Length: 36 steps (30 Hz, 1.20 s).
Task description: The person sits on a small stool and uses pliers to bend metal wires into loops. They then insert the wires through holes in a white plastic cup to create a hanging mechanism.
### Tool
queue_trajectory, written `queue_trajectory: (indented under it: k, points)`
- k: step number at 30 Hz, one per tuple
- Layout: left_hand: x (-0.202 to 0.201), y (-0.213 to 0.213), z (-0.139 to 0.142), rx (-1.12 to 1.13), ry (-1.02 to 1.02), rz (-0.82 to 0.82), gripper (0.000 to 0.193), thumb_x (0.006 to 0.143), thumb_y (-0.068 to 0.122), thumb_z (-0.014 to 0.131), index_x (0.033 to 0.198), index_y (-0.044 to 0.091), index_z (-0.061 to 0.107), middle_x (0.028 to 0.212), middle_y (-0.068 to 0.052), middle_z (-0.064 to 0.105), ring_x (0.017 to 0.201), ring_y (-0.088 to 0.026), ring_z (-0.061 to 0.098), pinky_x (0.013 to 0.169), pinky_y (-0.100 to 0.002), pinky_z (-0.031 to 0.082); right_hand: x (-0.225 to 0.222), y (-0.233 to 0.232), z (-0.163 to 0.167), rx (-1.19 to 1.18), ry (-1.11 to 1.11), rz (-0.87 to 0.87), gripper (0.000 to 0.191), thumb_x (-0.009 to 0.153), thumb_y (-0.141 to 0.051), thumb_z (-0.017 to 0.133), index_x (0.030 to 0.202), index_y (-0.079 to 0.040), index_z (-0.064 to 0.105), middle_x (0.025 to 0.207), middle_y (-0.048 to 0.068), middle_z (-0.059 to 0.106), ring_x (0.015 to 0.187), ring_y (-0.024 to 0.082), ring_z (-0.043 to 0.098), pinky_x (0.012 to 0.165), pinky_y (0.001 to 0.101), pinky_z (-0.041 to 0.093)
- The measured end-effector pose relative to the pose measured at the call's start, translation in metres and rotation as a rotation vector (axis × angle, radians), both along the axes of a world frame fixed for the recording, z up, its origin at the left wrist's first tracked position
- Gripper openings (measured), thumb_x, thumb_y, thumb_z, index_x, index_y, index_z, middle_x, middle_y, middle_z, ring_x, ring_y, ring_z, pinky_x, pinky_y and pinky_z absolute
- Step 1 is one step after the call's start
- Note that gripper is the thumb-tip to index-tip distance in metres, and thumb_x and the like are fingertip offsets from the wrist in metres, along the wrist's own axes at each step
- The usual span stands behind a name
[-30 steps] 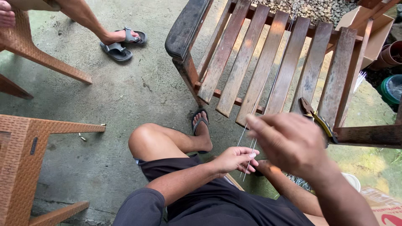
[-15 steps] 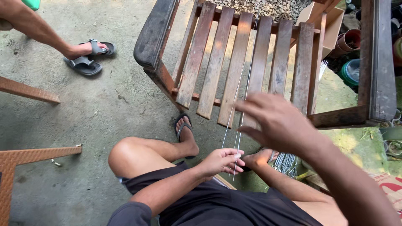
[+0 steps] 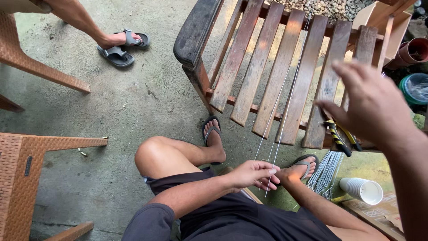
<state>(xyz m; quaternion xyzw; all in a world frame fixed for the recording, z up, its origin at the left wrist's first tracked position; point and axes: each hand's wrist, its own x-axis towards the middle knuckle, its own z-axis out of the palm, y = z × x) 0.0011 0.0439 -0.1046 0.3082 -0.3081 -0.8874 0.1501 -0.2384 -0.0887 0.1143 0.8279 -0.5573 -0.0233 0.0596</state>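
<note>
**Wires pinched in the left hand, right hand up and loose**

Wires first: we have a couple of thin wires (image 3: 280,111) running from our lap up across the slats of the wooden bench (image 3: 249,67), toward its top edge. Our left hand (image 3: 254,175) sits just above the knees with thumb and fingers closed on the lower ends of those wires. Our right hand (image 3: 374,107) hangs in the air over the bench's right side, fingers spread and nothing between them as far as we can see.

So to us this looks like the sorting or lining-up part, with the strands held straight in one hand. Any next move probably calls for the free hand to get a grip higher up on the strands, or on the yellow-and-black pliers (image 3: 341,136) lying on the bench edge right below it, without letting the pinch slip.

A bundle of spare wires (image 3: 325,172) lies by our right foot, beside a stack of white cups (image 3: 363,190). Another person's sandalled feet (image 3: 120,47) are well apart, top left.
</note>
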Motion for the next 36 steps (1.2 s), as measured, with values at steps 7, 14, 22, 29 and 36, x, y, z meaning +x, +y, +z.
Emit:
queue_trajectory:
  k: [7, 14, 22, 29, 36]
  points:
    - [-0.005, 0.006, -0.019, 0.035, -0.013, 0.005, 0.043, 0.107, 0.031, 0.055, 0.141, 0.004, 0.058, 0.115, -0.011, 0.073, 0.099, -0.019, 0.073, 0.081, -0.031, 0.058, -0.063, 0.026, -0.108, 0.199, -0.18, -0.214, 0.079, 0.083, -0.044, 0.078, 0.145, -0.001, 0.054, 0.14, 0.023, 0.059, 0.125, 0.04, 0.059, 0.103, 0.0451, 0.05]
    - [-0.007, 0.008, -0.024, 0.027, -0.015, 0.016, 0.041, 0.106, 0.028, 0.057, 0.14, 0.005, 0.06, 0.113, -0.011, 0.073, 0.098, -0.019, 0.073, 0.084, -0.033, 0.06, -0.079, 0.06, -0.18, -0.148, -0.23, -0.338, 0.073, 0.085, -0.037, 0.085, 0.137, 0.005, 0.058, 0.13, 0.024, 0.059, 0.119, 0.041, 0.057, 0.097, 0.0469, 0.05]
    - [-0.008, 0.011, -0.025, -0.001, -0.096, 0.02, 0.039, 0.104, 0.024, 0.057, 0.138, 0.004, 0.06, 0.112, -0.011, 0.074, 0.095, -0.017, 0.073, 0.082, -0.031, 0.06, -0.07, 0.072, -0.197, -0.367, -0.202, -0.354, 0.056, 0.098, -0.037, 0.085, 0.133, 0.002, 0.065, 0.114, 0.017, 0.057, 0.109, 0.036, 0.055, 0.092, 0.0485, 0.046]
    - [-0.01, 0.012, -0.019, -0.026, -0.122, 0.021, 0.038, 0.104, 0.022, 0.059, 0.136, 0.003, 0.062, 0.103, -0.007, 0.072, 0.089, -0.015, 0.072, 0.078, -0.03, 0.06, -0.08, 0.087, -0.2, -0.393, -0.356, -0.294, 0.053, 0.109, -0.029, 0.077, 0.141, 0.007, 0.057, 0.117, 0.018, 0.056, 0.105, 0.032, 0.056, 0.089, 0.0444, 0.049]
    - [-0.006, 0.009, -0.004, -0.049, -0.134, 0.052, 0.037, 0.105, 0.025, 0.058, 0.135, 0.004, 0.062, 0.096, -0.005, 0.071, 0.083, -0.012, 0.07, 0.076, -0.027, 0.058, -0.037, 0.17, -0.225, 0.477, -1.496, -0.607, 0.028, 0.1, -0.018, 0.069, 0.119, -0.002, 0.058, 0.096, 0.009, 0.065, 0.083, 0.014, 0.065, 0.072, 0.0307, 0.055]
